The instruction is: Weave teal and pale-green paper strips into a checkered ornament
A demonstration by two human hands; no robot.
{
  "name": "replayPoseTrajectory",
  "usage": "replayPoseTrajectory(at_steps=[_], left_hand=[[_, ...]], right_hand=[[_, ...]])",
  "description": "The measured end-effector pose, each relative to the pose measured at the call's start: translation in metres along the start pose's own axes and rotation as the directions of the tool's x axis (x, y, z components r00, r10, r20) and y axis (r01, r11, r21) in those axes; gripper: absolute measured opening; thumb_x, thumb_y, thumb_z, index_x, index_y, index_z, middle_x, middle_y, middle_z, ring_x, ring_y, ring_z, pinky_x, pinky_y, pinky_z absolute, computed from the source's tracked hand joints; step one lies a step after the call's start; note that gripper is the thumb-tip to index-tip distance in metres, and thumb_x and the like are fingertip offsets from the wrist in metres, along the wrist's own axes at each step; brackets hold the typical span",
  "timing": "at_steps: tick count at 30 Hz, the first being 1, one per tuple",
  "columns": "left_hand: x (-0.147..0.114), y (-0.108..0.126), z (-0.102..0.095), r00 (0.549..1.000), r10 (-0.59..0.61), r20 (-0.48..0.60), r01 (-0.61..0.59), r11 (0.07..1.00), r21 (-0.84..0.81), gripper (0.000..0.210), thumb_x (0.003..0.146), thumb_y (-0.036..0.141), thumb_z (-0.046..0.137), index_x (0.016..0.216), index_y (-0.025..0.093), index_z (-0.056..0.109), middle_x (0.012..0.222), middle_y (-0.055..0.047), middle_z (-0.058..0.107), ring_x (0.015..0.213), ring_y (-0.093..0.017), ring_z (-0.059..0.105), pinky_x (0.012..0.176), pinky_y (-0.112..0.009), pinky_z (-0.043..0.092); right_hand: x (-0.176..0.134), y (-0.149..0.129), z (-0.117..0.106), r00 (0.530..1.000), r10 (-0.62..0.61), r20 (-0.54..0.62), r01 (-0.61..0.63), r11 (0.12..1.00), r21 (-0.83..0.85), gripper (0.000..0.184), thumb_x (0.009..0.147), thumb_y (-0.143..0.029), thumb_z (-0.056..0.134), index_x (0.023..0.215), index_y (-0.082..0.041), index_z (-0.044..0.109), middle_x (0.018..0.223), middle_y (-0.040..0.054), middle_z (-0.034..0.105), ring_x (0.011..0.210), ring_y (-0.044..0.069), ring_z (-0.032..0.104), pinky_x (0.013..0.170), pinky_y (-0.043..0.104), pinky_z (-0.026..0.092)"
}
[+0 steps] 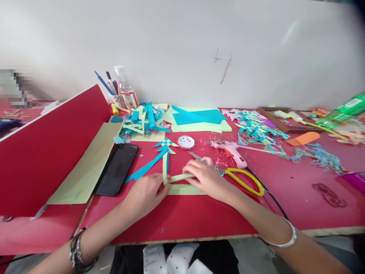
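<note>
At the middle of the red table, my left hand (148, 190) pinches pale green and blue paper strips where they cross. My right hand (207, 177) grips the pale green paper strip (180, 177) that runs between both hands. Another pale green strip (186, 189) lies just below it. A blue strip (148, 167) slants away to the left above my left hand. Beyond the hands sits a small woven blue and green paper piece (166, 143). Scissors with yellow handles (245, 180) lie beside my right hand, their blades partly hidden by it.
A pink glue gun (230, 150) rests behind the scissors, near a white round lid (186, 142). A black phone (117, 169) lies left, beside a red board (54, 152). Paper scraps (142, 120), woven pieces (256, 125) and a green bottle (345, 110) line the back.
</note>
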State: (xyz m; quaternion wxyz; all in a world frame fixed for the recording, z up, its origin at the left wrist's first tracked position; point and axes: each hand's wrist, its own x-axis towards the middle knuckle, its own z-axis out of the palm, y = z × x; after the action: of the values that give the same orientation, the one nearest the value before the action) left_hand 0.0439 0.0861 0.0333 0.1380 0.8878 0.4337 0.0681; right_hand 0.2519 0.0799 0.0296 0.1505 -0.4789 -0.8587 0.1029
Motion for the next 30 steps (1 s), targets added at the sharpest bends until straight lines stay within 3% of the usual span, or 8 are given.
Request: replayPoseTrajectory(at_steps=[4, 8, 14, 19, 24, 30], left_hand=[[0.000, -0.001, 0.002, 1.000, 0.015, -0.025, -0.015, 1.000, -0.014, 0.021, 0.084, 0.023, 0.040, 0.089, 0.017, 0.059, 0.082, -0.006, 0.066, 0.071, -0.020, 0.063, 0.056, -0.024, 0.043], [0.000, 0.000, 0.002, 1.000, -0.009, -0.015, 0.009, 0.999, 0.031, 0.021, 0.084, 0.025, 0.041, 0.084, 0.016, 0.059, 0.079, -0.006, 0.066, 0.068, -0.020, 0.063, 0.052, -0.024, 0.041], [0.001, 0.007, 0.000, 0.999, -0.036, 0.020, 0.034, 0.995, 0.089, 0.021, 0.082, 0.024, 0.041, 0.085, 0.016, 0.060, 0.080, -0.006, 0.066, 0.067, -0.019, 0.063, 0.053, -0.023, 0.041], [0.002, 0.008, 0.002, 0.998, -0.057, 0.012, 0.055, 0.993, 0.106, 0.024, 0.082, 0.026, 0.041, 0.094, 0.018, 0.061, 0.088, -0.006, 0.066, 0.069, -0.020, 0.063, 0.055, -0.025, 0.042], [0.003, 0.010, 0.001, 0.997, -0.066, 0.037, 0.061, 0.990, 0.125, 0.022, 0.080, 0.025, 0.042, 0.086, 0.017, 0.061, 0.080, -0.005, 0.066, 0.068, -0.021, 0.063, 0.053, -0.025, 0.041], [0.002, 0.013, -0.001, 0.998, -0.047, 0.046, 0.040, 0.986, 0.159, 0.021, 0.078, 0.028, 0.044, 0.085, 0.016, 0.059, 0.077, -0.006, 0.065, 0.065, -0.018, 0.061, 0.050, -0.022, 0.036]], right_hand=[[-0.007, -0.010, 0.000, 0.999, -0.047, 0.007, 0.047, 0.999, -0.005, 0.009, 0.079, -0.027, 0.056, 0.083, -0.018, 0.056, 0.086, 0.0015, 0.057, 0.082, 0.015, 0.053, 0.081, 0.034, 0.029], [-0.014, -0.019, 0.001, 0.995, 0.052, 0.088, -0.042, 0.993, -0.109, 0.026, 0.075, -0.028, 0.061, 0.097, -0.016, 0.056, 0.092, 0.0060, 0.057, 0.086, 0.020, 0.053, 0.074, 0.031, 0.037], [-0.012, -0.022, -0.001, 0.970, 0.141, 0.198, -0.123, 0.987, -0.102, 0.022, 0.078, -0.022, 0.057, 0.100, -0.017, 0.056, 0.090, 0.0053, 0.057, 0.083, 0.019, 0.055, 0.070, 0.029, 0.038], [-0.010, -0.022, 0.000, 0.980, 0.095, 0.172, -0.073, 0.989, -0.129, 0.012, 0.079, -0.012, 0.050, 0.088, -0.016, 0.057, 0.083, 0.0038, 0.058, 0.084, 0.019, 0.053, 0.076, 0.033, 0.033], [-0.006, -0.023, 0.000, 0.996, -0.003, 0.091, 0.027, 0.962, -0.271, 0.017, 0.078, -0.003, 0.042, 0.078, -0.016, 0.053, 0.075, 0.0024, 0.057, 0.076, 0.017, 0.051, 0.086, 0.040, 0.024], [0.004, -0.028, -0.013, 0.987, -0.126, 0.101, 0.148, 0.956, -0.252, 0.022, 0.081, -0.004, 0.040, 0.096, -0.017, 0.050, 0.088, 0.0035, 0.055, 0.067, 0.014, 0.047, 0.062, 0.028, 0.028]])
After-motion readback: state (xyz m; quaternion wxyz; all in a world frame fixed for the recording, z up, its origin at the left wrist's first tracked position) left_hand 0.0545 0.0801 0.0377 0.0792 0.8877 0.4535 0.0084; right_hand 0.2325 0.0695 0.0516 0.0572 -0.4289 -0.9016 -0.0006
